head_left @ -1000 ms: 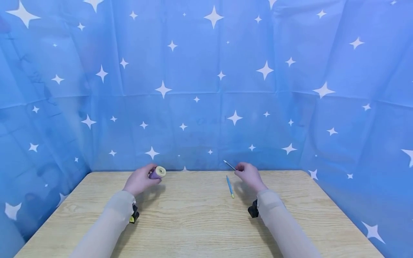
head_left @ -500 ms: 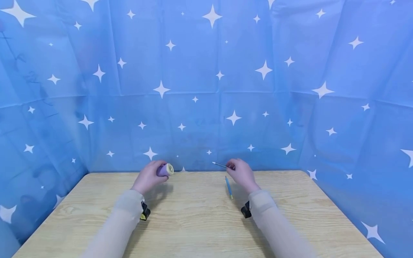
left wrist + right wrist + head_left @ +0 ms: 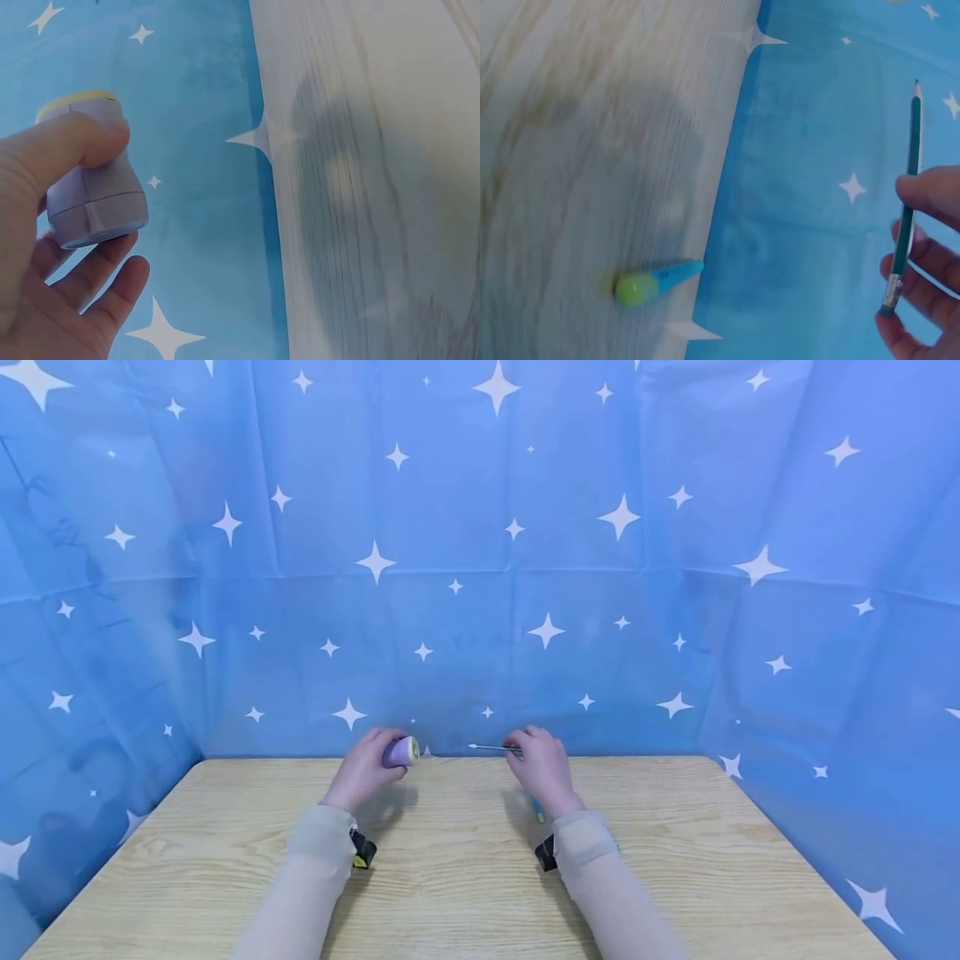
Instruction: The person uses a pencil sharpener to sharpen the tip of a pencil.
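My left hand (image 3: 365,770) grips a small purple pencil sharpener (image 3: 402,752) above the far table edge. Its yellow end, with a hole in it, faces right in the head view. In the left wrist view the thumb lies across the waisted body of the sharpener (image 3: 101,184). Opposite it, my right hand (image 3: 542,770) pinches a green pencil (image 3: 491,747) whose point aims left at the sharpener, a short gap away. The right wrist view shows thumb and fingers around the lower half of this pencil (image 3: 915,139), near its metal eraser end.
A blue pencil-like stick (image 3: 539,812) with a yellow-green end lies on the wooden table (image 3: 465,877), mostly hidden under my right hand. Behind the table hangs a blue curtain (image 3: 450,510) with white stars. A black wrist camera (image 3: 362,850) sits below the left cuff.
Both hands have moved inward, bringing sharpener and pencil closer together. The pencil has swung to nearly level, and the sharpener's yellow end has turned rightward. My right hand now covers most of the blue stick.
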